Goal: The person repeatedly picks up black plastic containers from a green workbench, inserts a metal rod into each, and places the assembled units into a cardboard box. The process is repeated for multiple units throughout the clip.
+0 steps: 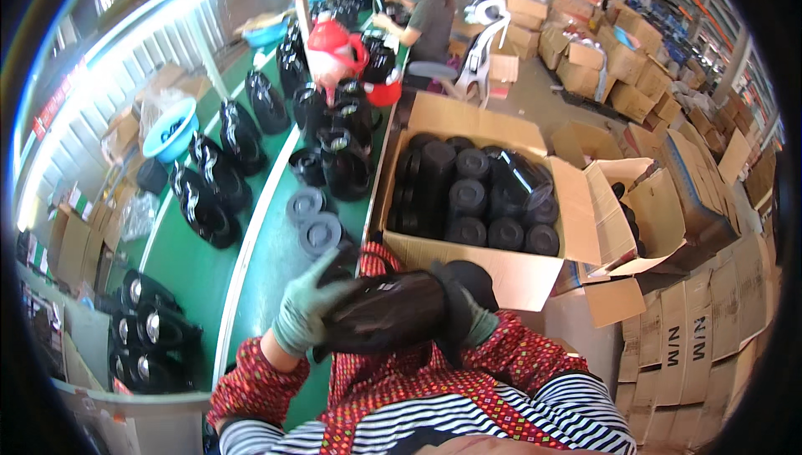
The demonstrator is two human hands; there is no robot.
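Held sideways in front of my body is a glossy black jug (386, 311), its length running left to right. My left hand (306, 309), in a pale green glove, is closed round its left end. At the other end, a dull black round part (469, 281) sits against the jug; whether it is fixed on cannot be made out. My right hand (479, 323), gloved too, grips this part from the right, with most of its fingers hidden behind it. Two grey rings (321, 233) lie on the green belt just beyond my left hand.
Black jugs (344, 162) stand along the green conveyor belt (271, 246), with several more (154, 330) at near left. An open carton (468, 133) of black cylindrical parts is ahead right. Beyond are a red container (334, 47), a blue basin (171, 129) and a seated co-worker (434, 25).
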